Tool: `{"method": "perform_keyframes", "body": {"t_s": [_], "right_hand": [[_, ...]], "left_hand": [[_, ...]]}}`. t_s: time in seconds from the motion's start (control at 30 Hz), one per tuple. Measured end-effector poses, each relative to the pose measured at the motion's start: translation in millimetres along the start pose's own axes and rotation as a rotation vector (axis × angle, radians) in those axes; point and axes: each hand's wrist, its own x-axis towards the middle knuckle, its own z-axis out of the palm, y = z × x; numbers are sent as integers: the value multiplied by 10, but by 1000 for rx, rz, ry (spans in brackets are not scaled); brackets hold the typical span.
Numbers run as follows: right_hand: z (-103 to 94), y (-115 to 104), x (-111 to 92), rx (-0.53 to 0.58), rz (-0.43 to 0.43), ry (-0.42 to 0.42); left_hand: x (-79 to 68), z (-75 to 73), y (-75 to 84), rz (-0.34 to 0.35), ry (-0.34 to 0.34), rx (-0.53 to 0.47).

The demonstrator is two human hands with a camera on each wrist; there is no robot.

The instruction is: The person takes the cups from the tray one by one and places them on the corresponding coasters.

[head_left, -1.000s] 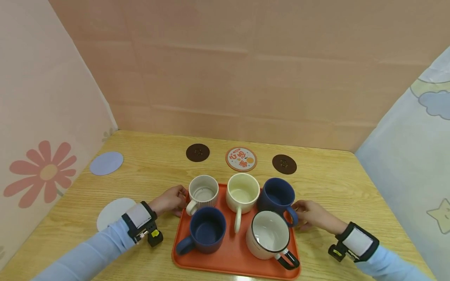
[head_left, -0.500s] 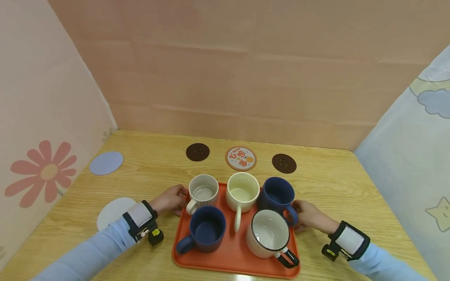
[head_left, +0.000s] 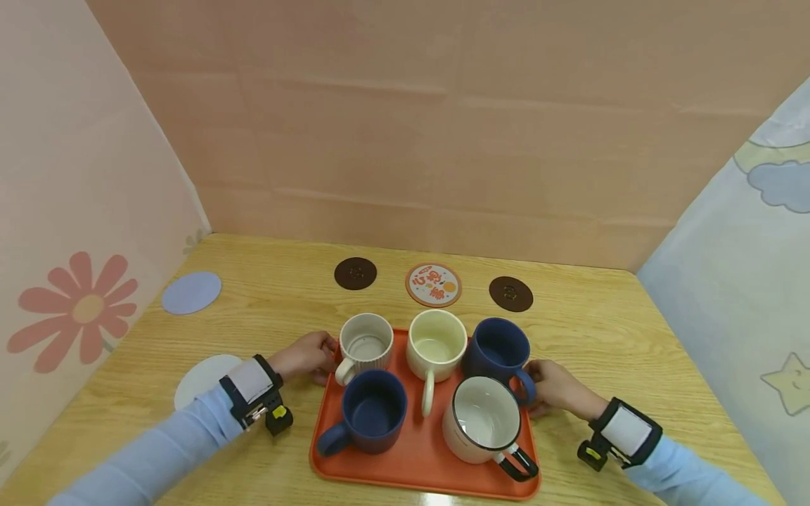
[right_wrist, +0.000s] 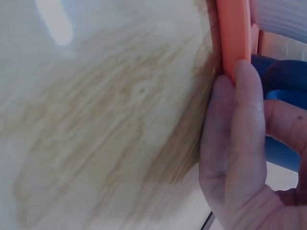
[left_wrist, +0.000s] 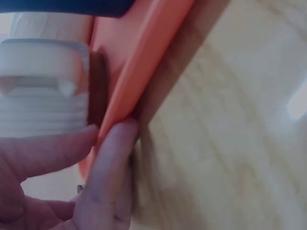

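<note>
An orange tray [head_left: 418, 457] carries several mugs. My left hand [head_left: 308, 356] pinches its left rim beside a ribbed off-white mug [head_left: 366, 344]; in the left wrist view, the thumb lies on the inner side and the fingers [left_wrist: 108, 167] outside. At the opposite rim my right hand [head_left: 560, 388] grips the tray, two fingers [right_wrist: 244, 134] along the outside and the thumb inside, near the handle of a dark blue mug [head_left: 496, 351]. A cream mug [head_left: 436, 344] stands at the back middle. In front are another blue mug [head_left: 373, 414] and a white enamel-style mug [head_left: 484, 422] with black trim.
Behind the tray lie a dark brown coaster [head_left: 356, 273], a printed coaster [head_left: 433, 284] and a second brown coaster [head_left: 511, 294]. To the left are a lavender disc [head_left: 192, 292] and a white disc [head_left: 205, 379]. Paper-covered walls [head_left: 405, 126] enclose the wooden table.
My right hand and wrist have shifted slightly left, and its fingers have drawn in closer at the tray's rim. The left hand, tray and mugs stay in place.
</note>
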Motion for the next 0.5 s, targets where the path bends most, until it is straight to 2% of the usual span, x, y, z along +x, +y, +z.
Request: {"method": "perform_keyframes", "body": {"t_s": [0.13,0.33,0.5], "right_hand": [[-1,-2,-5,-4,0,6],[-1,14,4,-4,-7,2],[1,35,6,-2,-13,-1]], "left_hand": [[18,-48,32,13,-16,80],[40,-146,120,103,42,358],[106,-252,174,133,9,345]]}}
